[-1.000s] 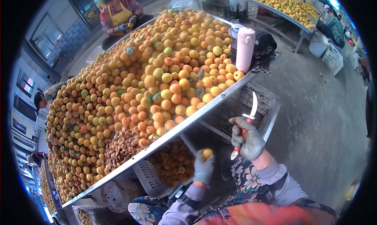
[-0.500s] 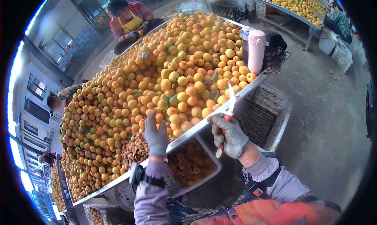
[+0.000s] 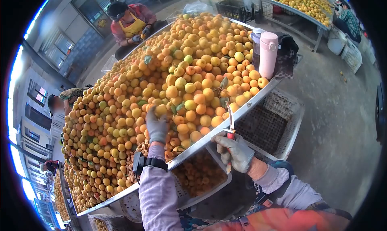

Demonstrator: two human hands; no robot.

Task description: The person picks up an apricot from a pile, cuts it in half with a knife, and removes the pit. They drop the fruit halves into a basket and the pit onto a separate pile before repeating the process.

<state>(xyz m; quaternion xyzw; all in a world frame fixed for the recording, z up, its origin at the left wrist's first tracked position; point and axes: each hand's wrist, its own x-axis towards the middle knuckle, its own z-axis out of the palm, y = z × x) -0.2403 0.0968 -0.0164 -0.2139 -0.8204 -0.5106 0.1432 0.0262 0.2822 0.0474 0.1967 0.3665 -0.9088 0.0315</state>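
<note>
Since a half-sec. ago, L hand [image 3: 157,128] has pushed farther into the heap of apricots [image 3: 189,88], while R hand [image 3: 238,152] has brought the hooked knife [image 3: 231,123] lower, near the tray's metal rim [image 3: 192,148].

L hand: grey fabric glove, fingers parted amid the fruit; tips blurred, so can't tell if they pinch an apricot. R hand: same sort of glove, fingers wrapped tight round the knife's red handle, thin curved blade pointing up.

Apricots: round, smooth, yellow-orange w/ a few greenish, piled across the sloping tray, too many to count; several flat green leaves btwn them. Brown, rough-looking pcs lie in a small heap by L wrist, partly hidden.

Qty: 1 knife; 1 pink cylindrical tumbler [image 3: 268,55] w/ 1 translucent bottle [image 3: 256,43] just beside it, both at the tray's far R corner; 2 white perforated plastic crates under the near edge, i.e. R crate [image 3: 297,112] w/ dark grid floor, middle crate [image 3: 183,190] holding orange-brown apricot pcs; 1 co-worker [image 3: 135,23], yellow apron, across the tray.
</note>
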